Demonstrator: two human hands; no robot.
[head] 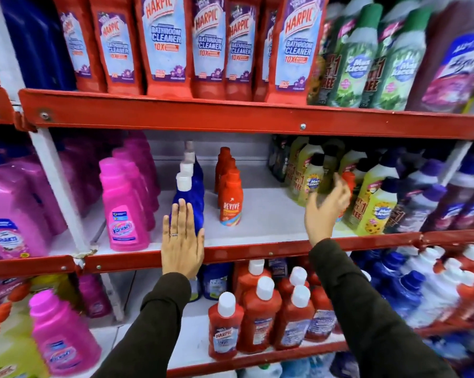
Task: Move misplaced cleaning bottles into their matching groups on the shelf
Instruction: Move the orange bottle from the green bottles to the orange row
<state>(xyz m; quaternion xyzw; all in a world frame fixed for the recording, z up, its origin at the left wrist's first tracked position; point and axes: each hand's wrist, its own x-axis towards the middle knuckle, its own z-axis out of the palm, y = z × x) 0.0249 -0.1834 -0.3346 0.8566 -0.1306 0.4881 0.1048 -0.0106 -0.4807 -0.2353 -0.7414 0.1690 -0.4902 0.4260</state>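
Observation:
My right hand (324, 211) is shut on a dark olive bottle with a black cap (328, 173), held up in front of the yellow Max Kleen bottles (377, 205) on the middle shelf. My left hand (182, 241) is flat with fingers apart, its fingertips against the front blue bottle with a white cap (191, 195). That bottle heads a short row of blue bottles. An orange Revive bottle (230, 200) leads its own row just to the right. Pink Vanish bottles (124, 211) stand to the left.
The red shelf rail (257, 252) runs below my hands. Bare white shelf (268, 214) lies between the Revive row and the yellow bottles. Harpic bottles (165, 42) fill the shelf above; red Harpic bottles (260, 312) and blue-white ones (421, 290) crowd the shelf below.

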